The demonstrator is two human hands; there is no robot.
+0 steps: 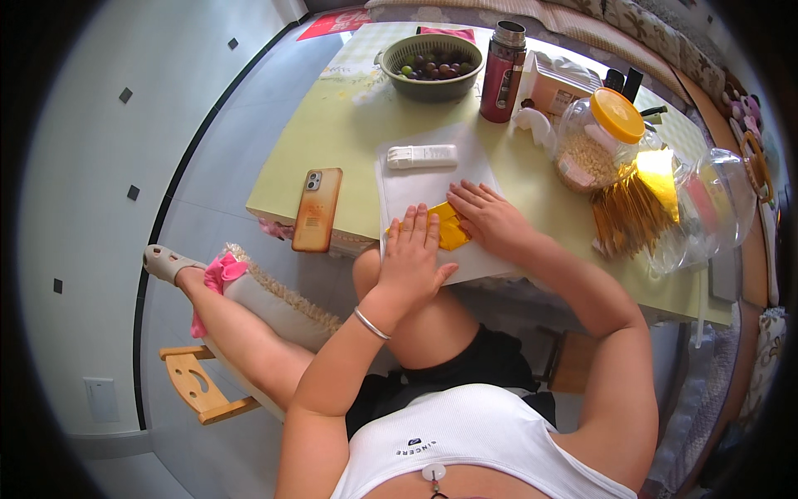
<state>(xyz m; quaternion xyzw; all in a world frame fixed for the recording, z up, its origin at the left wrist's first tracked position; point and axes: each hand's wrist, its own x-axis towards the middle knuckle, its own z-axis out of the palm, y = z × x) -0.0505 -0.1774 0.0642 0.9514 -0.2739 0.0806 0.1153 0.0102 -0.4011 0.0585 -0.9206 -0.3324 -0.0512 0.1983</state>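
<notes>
A shiny gold foil sheet (450,226), folded, lies on a white paper (395,190) at the table's near edge. My left hand (413,249) presses flat on its left side, fingers stretched out, a silver bangle on the wrist. On the foil's right side rests my right hand (492,220), also flat with fingers extended. Both palms hide parts of the foil. Just beyond the hands, a white plastic case-like object (422,156) lies on the paper. To the right stands a fanned stack of gold foil sheets (636,208).
A phone (317,209) lies at the table's left edge. Farther back are a colander of grapes (431,68), a red thermos (503,75) and a tissue box (563,83). An orange-lidded jar (598,141) and a clear plastic container (721,204) stand right. A wooden stool (204,384) is below left.
</notes>
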